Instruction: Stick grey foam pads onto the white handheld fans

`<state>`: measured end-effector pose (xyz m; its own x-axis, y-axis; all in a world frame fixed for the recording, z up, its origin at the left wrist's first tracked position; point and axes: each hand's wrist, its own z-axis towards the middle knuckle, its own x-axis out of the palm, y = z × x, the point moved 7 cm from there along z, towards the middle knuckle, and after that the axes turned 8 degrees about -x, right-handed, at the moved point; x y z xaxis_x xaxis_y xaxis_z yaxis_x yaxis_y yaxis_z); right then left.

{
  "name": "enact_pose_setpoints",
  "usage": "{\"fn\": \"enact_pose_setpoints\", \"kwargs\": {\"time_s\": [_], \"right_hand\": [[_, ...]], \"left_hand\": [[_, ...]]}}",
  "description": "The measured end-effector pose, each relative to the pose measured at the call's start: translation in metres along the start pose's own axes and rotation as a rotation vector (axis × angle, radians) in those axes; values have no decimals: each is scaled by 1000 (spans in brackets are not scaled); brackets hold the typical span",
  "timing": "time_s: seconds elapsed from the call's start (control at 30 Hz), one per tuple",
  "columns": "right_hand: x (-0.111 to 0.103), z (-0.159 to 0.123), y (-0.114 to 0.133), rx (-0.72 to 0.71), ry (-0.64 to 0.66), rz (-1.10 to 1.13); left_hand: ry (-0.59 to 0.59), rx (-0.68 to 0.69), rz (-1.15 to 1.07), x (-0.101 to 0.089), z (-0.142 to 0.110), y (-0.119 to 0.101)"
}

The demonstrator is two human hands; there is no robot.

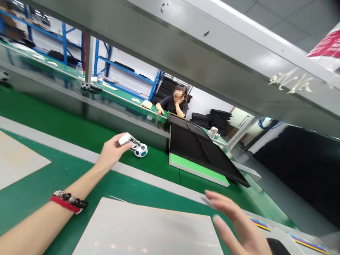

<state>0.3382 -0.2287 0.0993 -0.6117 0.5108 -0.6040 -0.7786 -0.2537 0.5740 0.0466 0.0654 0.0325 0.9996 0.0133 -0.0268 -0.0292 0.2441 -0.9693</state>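
My left hand (113,151), with beads and a red band at its wrist, reaches over the grey strip along the bench. Its fingers are closed on a small white gadget (126,138) whose exact kind I cannot make out. A round end with a black-and-white football pattern (140,150) and a blue spot shows just beyond it. Near the bottom right, my right hand (238,223) is blurred, thumb and fingers apart, with nothing seen between them. It hovers by the right corner of a glossy pale sheet (151,232) on the green bench (68,175).
A black panel (198,145) leans over a white-edged board with a green face (198,169). Another pale sheet (15,159) lies left. A grey metal beam (155,38) crosses overhead. Across the bench sits a person (176,103). Colour-striped items (259,223) lie at right.
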Motion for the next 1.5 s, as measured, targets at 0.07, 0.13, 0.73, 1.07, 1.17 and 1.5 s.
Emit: {"fn": "enact_pose_setpoints", "kwargs": {"time_s": [0.07,0.13,0.73,1.07,1.17,1.5], "right_hand": [[25,36,15,106,70,293],[48,65,31,133,122,400],[90,82,36,318,191,559],[83,81,46,266,152,527],[83,80,47,265,157,524],[83,80,47,267,160,511]], "left_hand": [[123,62,26,20,-11,-9],[242,126,83,38,-22,-17],[522,995,563,87,-108,-110],[421,1197,627,88,-126,-138],[427,1195,647,89,-127,-138],[431,1190,680,88,-126,-139]]}}
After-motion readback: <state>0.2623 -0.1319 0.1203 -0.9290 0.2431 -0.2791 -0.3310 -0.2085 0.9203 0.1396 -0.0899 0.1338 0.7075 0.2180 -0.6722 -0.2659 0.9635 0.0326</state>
